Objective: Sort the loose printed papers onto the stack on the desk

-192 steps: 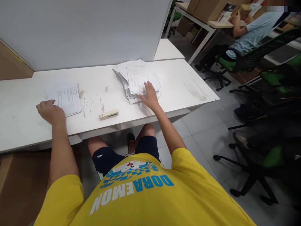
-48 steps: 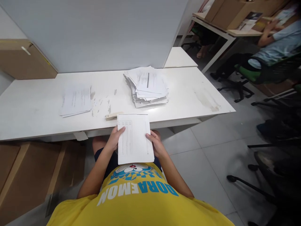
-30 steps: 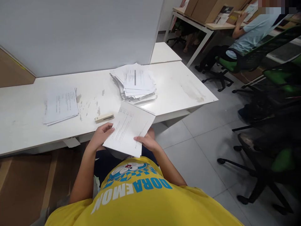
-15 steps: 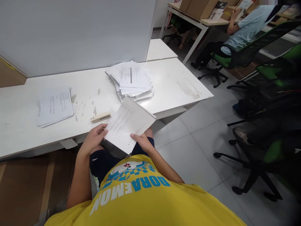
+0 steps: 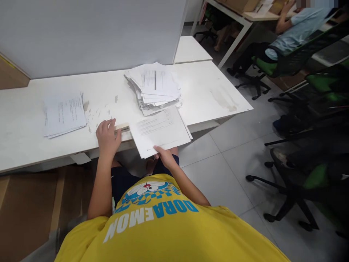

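At left hand [image 5: 107,140], stapler [image 5: 122,127]; papers [image 5: 160,131] (in right hand [image 5: 165,157])

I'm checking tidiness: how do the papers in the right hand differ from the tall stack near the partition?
The held papers make a thin set; the tall stack is many sheets thick. The right hand grips the held papers at the front of the desk; the tall stack rests on it. The held papers nearly line up; the tall stack's sheets jut out unevenly. Both are white paper with print.
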The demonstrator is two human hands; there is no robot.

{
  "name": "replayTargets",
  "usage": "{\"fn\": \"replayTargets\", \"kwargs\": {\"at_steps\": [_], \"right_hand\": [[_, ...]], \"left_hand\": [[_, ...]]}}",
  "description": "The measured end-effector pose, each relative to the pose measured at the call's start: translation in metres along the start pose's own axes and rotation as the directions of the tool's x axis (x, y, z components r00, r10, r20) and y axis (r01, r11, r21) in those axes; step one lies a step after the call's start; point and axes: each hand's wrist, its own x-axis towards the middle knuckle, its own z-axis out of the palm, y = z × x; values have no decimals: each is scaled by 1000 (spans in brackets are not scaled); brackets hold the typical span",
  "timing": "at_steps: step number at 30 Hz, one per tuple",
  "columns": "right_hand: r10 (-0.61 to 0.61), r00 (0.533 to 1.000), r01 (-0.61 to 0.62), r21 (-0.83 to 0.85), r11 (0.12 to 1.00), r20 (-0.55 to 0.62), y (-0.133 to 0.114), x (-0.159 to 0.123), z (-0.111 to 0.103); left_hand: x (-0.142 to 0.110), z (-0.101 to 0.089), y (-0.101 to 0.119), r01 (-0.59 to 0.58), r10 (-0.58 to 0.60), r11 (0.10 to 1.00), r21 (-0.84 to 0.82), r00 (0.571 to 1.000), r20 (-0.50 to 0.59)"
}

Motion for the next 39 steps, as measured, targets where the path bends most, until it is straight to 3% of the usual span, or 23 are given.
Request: {"fn": "replayTargets", "kwargs": {"at_steps": [5, 13, 25, 39], "right_hand": [[-45, 993, 44, -17, 999, -109, 6, 9, 7], [-61, 998, 59, -79, 995, -22, 19, 20, 13], [-27, 999, 25, -98, 995, -19, 23, 18, 18], [34, 999, -32, 69, 997, -24, 32, 23, 18]], "left_hand": [[0, 19, -24, -42, 34, 998, 51, 988, 152], [-2, 19, -27, -64, 57, 997, 40, 985, 165], [-3, 19, -26, -90, 83, 995, 37, 984, 157], [2, 13, -35, -238, 218, 970, 48, 941, 259]]}}
